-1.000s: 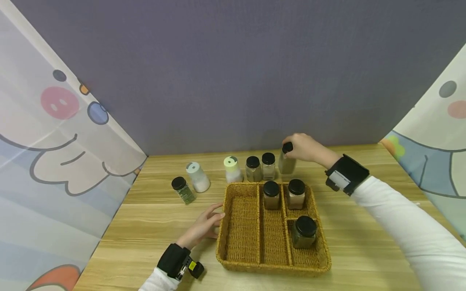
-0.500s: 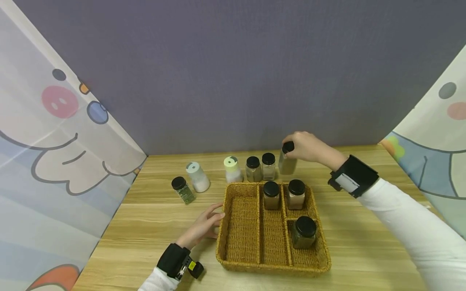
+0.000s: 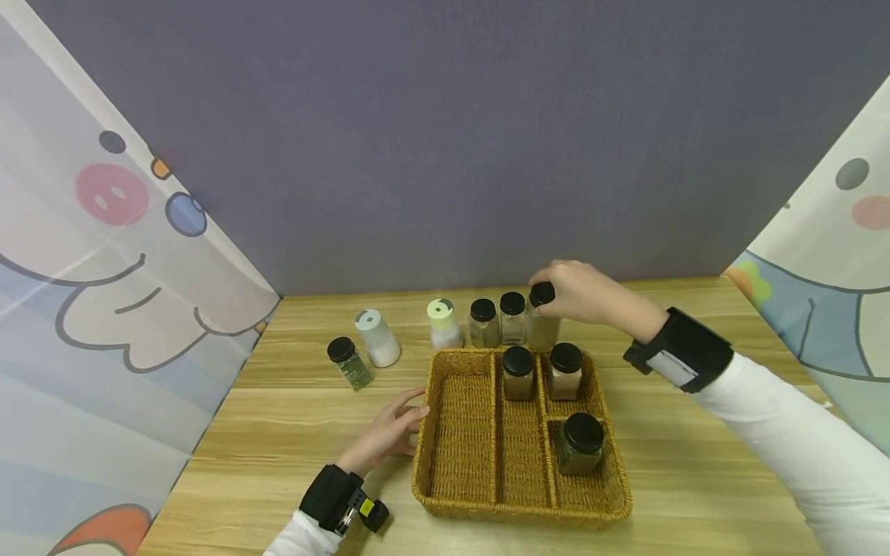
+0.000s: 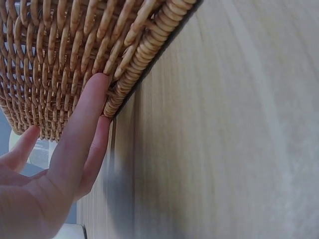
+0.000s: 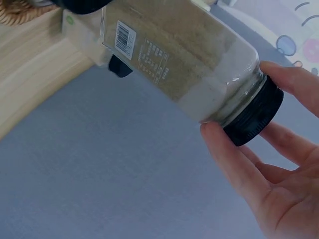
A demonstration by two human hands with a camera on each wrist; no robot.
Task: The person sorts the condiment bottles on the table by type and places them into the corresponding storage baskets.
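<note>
Head view shows the right arm (image 3: 772,440) stretched forward over the worktop (image 3: 271,432), right hand (image 3: 584,293) pinching a jar (image 3: 544,330) at its black-lidded end, just behind the basket (image 3: 462,440). The left hand (image 3: 385,439), fingers (image 4: 82,132) loosely extended, touches the basket's left side.

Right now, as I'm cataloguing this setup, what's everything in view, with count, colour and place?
Table: one, pale wood, below everything
Basket: one, woven brown, on the table
Jars inside: three, black-lidded, one in the middle compartment, one in each right-hand compartment
Standing jars: two, black-lidded, behind the basket
Held jar: one, tan contents, black lid, behind the basket
White bottles: two, yellow-green and pale-blue caps, behind the basket and beyond its left rear corner
Green jar: one, black-lidded, left of the basket
Backdrop: one, grey-purple, behind the table
Cartoon sheets: two, multicoloured, either side
Wristbands: two, black, one per arm
Sleeves: two, white, on the arms
Left hand: one, bare, touching the basket's left wall
Right hand: one, bare, gripping the held jar
</note>
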